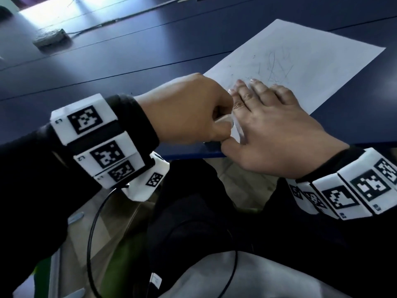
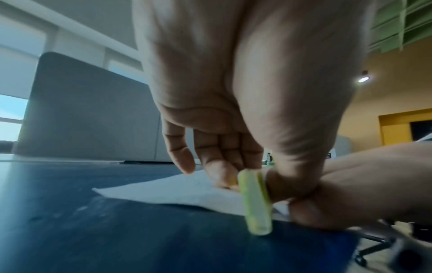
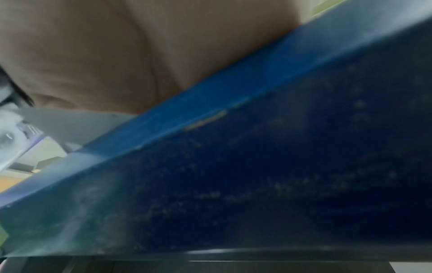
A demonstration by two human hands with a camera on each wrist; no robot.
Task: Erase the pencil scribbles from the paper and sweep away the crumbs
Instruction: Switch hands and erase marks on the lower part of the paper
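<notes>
Now left hand [image 1: 189,108] pinching upright eraser [image 2: 256,201], lower end on table [image 1: 107,67], right hand [image 1: 272,127] flat on paper [image 1: 300,61]

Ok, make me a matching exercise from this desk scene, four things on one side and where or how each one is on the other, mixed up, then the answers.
Things:
1. eraser
2. paper
3. right hand
4. grey box

States:
A. flat on the paper's near corner, fingers straight
B. far left on the desk, cable attached
C. pinched in the left hand
D. lying on the desk, scribbles still on it

Pairs: 1-C, 2-D, 3-A, 4-B
</notes>
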